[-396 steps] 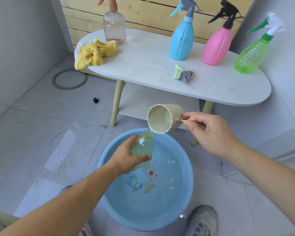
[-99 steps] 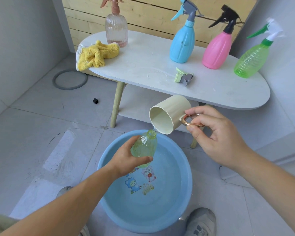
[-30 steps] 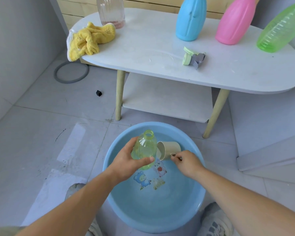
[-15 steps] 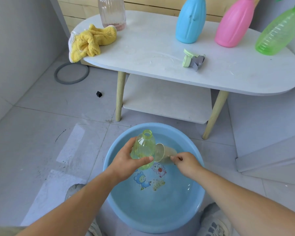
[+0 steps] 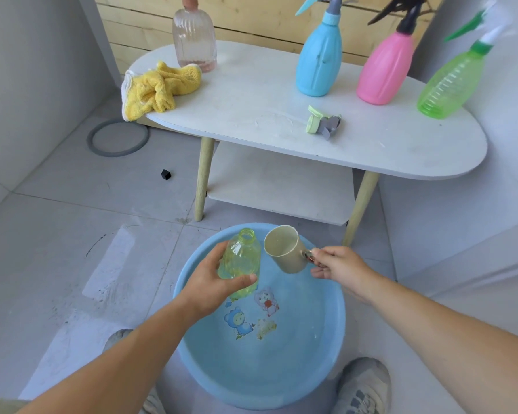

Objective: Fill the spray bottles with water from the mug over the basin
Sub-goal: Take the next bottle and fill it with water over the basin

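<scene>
Head view: left hand [image 5: 213, 283] grips one bottle [image 5: 242, 256], right hand [image 5: 340, 268] pinches one mug [image 5: 284, 251]; four sprayers [image 5: 319, 61] behind.

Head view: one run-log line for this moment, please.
left hand grips uncapped green bottle over basin | right hand holds mug by handle, beside bottle neck | no stream visible

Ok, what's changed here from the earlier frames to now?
The right hand, holding the mug by its handle, stopped pouring, lowered it into the basin water, and has now lifted it back up beside the open neck of the green bottle. Nothing was taken up or let go. The left hand kept holding the bottle over the basin; the things on the table stayed put.
</scene>
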Motion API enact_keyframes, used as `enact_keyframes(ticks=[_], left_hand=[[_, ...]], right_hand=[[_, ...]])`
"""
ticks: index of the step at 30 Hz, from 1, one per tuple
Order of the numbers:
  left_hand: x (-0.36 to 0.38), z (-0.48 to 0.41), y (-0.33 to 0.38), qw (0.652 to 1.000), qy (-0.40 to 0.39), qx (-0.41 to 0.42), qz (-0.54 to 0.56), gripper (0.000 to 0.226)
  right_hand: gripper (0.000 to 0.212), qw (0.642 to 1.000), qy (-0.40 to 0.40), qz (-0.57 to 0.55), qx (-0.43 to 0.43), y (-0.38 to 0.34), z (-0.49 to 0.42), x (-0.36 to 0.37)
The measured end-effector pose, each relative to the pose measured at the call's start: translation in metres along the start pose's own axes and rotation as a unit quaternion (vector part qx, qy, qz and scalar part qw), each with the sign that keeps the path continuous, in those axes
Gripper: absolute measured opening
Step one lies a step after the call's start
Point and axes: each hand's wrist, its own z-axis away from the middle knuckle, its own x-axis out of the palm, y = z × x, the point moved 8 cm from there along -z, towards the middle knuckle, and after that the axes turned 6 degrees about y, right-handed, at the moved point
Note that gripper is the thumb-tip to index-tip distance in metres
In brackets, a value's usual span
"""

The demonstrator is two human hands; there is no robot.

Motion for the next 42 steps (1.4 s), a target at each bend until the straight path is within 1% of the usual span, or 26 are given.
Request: enact_keyframes(ticks=[5, 8, 10, 13, 17, 23, 30, 42], left_hand=[[0.002, 0.001, 0.004, 1.0, -0.004, 0.0, -0.001, 0.072], [0.006, 0.003, 0.01, 1.0, -0.01, 0.011, -0.005, 0.067], [0.009, 0.003, 0.014, 1.0, -0.015, 0.021, -0.012, 0.067], [0.011, 0.003, 0.017, 0.999, -0.019, 0.028, -0.022, 0.076], [0.01, 0.004, 0.018, 0.999, -0.012, 0.031, -0.028, 0.086], [0.006, 0.003, 0.02, 0.999, -0.001, 0.03, -0.023, 0.083], [0.006, 0.001, 0.022, 0.999, 0.005, 0.035, -0.025, 0.086], [0.008, -0.001, 0.022, 0.998, 0.006, 0.041, -0.037, 0.081]], right_hand=[[0.029, 0.999, -0.01, -0.018, -0.034, -0.044, 0.024, -0.021], [0.027, 0.998, -0.01, -0.013, -0.064, -0.072, 0.042, -0.03], [0.03, 0.996, -0.011, -0.001, -0.09, -0.09, 0.055, -0.032], [0.031, 0.992, -0.01, 0.016, -0.127, -0.109, 0.07, -0.035], [0.027, 0.982, -0.006, 0.055, -0.18, -0.128, 0.082, -0.037], [0.022, 0.966, 0.02, 0.092, -0.24, -0.148, 0.096, -0.036], [0.021, 0.956, 0.027, 0.126, -0.262, -0.154, 0.102, -0.033], [0.021, 0.947, 0.027, 0.125, -0.295, -0.161, 0.107, -0.034]])
